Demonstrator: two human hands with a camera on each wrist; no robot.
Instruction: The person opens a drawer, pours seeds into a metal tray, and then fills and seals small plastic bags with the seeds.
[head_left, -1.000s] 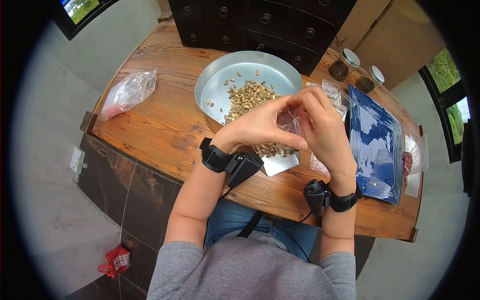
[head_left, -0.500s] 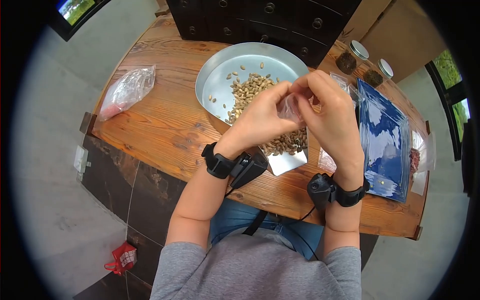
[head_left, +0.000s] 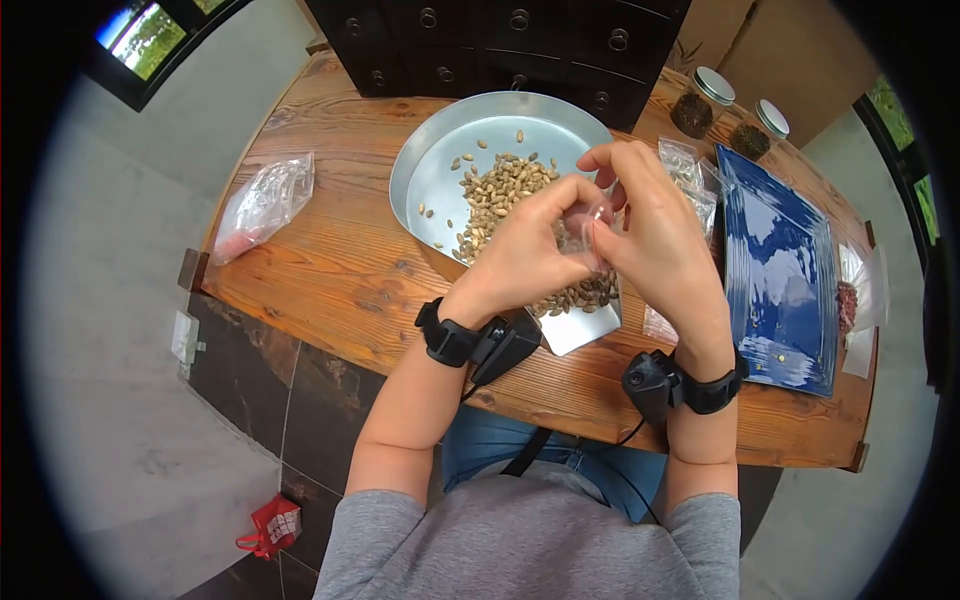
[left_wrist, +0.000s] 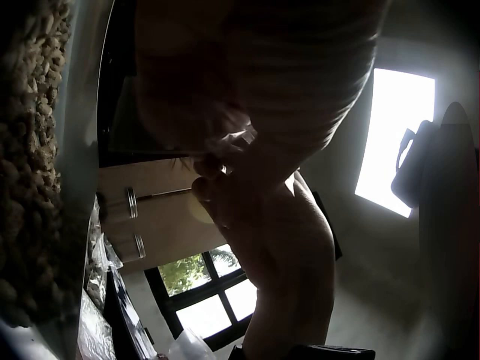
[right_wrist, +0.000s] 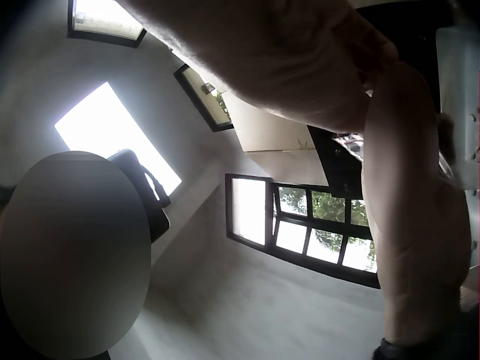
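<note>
Above a round metal pan (head_left: 402,180), both hands are at a small clear plastic bag (head_left: 578,236). My left hand (head_left: 525,250) curls its fingers and thumb round the bag from the left. From the other side, my right hand (head_left: 660,225) pinches the bag's edge between thumb and fingers. In the left wrist view, a shiny fold of the plastic bag (left_wrist: 241,138) shows among dark fingers. A heap of brown, oval seeds (head_left: 492,198) fills the pan's middle and near side, partly hidden under the hands.
A blue rectangular tray (head_left: 775,290) lies on the right of the wooden table (head_left: 330,265). Two lidded jars (head_left: 700,105) stand behind it. A clear bag with pink contents (head_left: 262,210) lies at left. A dark drawer cabinet (head_left: 490,50) stands behind the pan.
The right fingers have moved slightly apart from the left fingertips, and more of the plastic bag shows between the hands. The head view has shifted a little.
</note>
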